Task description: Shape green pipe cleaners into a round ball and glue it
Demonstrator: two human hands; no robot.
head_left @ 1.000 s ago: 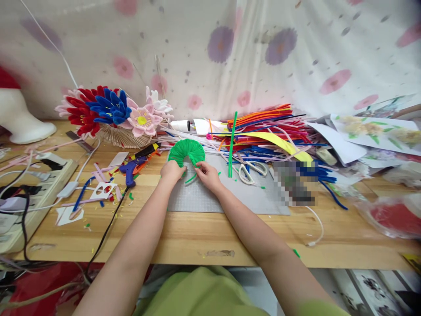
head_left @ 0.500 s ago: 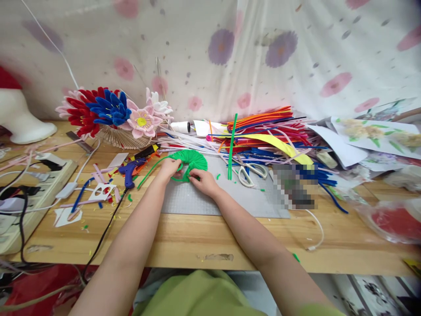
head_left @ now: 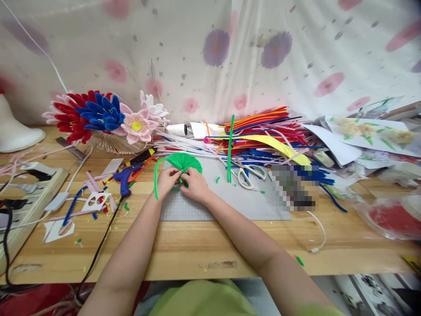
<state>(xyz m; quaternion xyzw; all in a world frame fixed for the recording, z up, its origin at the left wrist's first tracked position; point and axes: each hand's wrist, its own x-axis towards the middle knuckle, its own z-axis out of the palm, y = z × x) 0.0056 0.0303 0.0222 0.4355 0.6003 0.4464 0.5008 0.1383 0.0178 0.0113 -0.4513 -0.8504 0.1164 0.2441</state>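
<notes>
The wooden table [head_left: 237, 245] carries everything, and a strip of it runs under my forearms between its front edge and the mat. Along its back edge spreads the pile of coloured stems [head_left: 268, 117], closing off that side. The grey mat [head_left: 210, 210] lies between, giving me room to my right as far as the scissors. At its back left corner sits the green fan [head_left: 186, 162], its ribs spread towards the back edge. My left hand [head_left: 168, 181] and right hand [head_left: 194, 186] meet at its near side, fingers of both pinched on it. The scissors [head_left: 251, 173] lie well right of me, near the mat's back edge. A loose green strand [head_left: 156, 175] arches over my left hand, past the mat's left edge.
</notes>
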